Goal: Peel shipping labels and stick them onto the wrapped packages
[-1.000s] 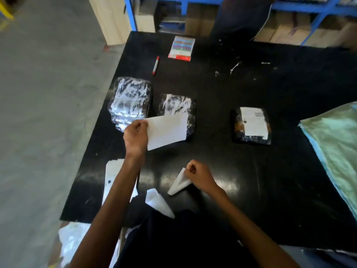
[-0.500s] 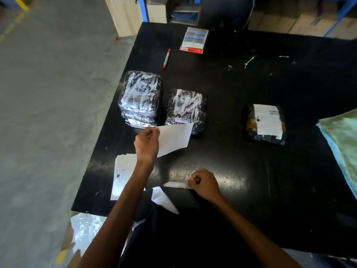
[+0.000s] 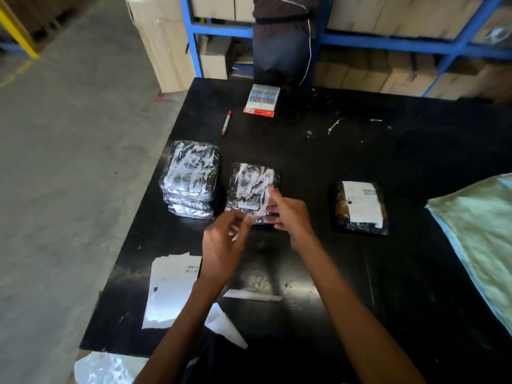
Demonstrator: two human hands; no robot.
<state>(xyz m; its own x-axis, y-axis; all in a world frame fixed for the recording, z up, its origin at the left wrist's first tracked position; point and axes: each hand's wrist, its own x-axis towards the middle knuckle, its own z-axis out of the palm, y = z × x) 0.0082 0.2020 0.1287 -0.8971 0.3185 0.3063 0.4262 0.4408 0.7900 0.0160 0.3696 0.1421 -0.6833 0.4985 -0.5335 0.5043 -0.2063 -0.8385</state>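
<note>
- Black table top (image 3: pixel 346 273): fills the centre and right of the frame.
- Single package wrapped in clear crinkled film (image 3: pixel 235 202): at centre frame, flat on the table, both hands over its near edge.
- White rectangular shipping label (image 3: pixel 256 194): over that centre package, between the two hands; motion blur hides whether it is stuck down.
- Left hand (image 3: pixel 221 245): fingers curled, pinching the label's near left edge.
- Right hand (image 3: pixel 291 214): fingertips at the label's right edge; grip or mere touch cannot be determined through the blur.
- Stack of film-wrapped packages (image 3: pixel 191 178): just left of the centre package, unlabelled on top.
- Dark wrapped package bearing a white label (image 3: pixel 360 209): right of centre, well apart from the hands.
- Pile of white label sheets (image 3: pixel 171 289): lower left, on the table.
- White backing strip (image 3: pixel 252 295): lower centre, flat.
- Red-capped marker (image 3: pixel 226 123): upper centre.
- Pale green cloth (image 3: pixel 476 245): right edge.
</note>
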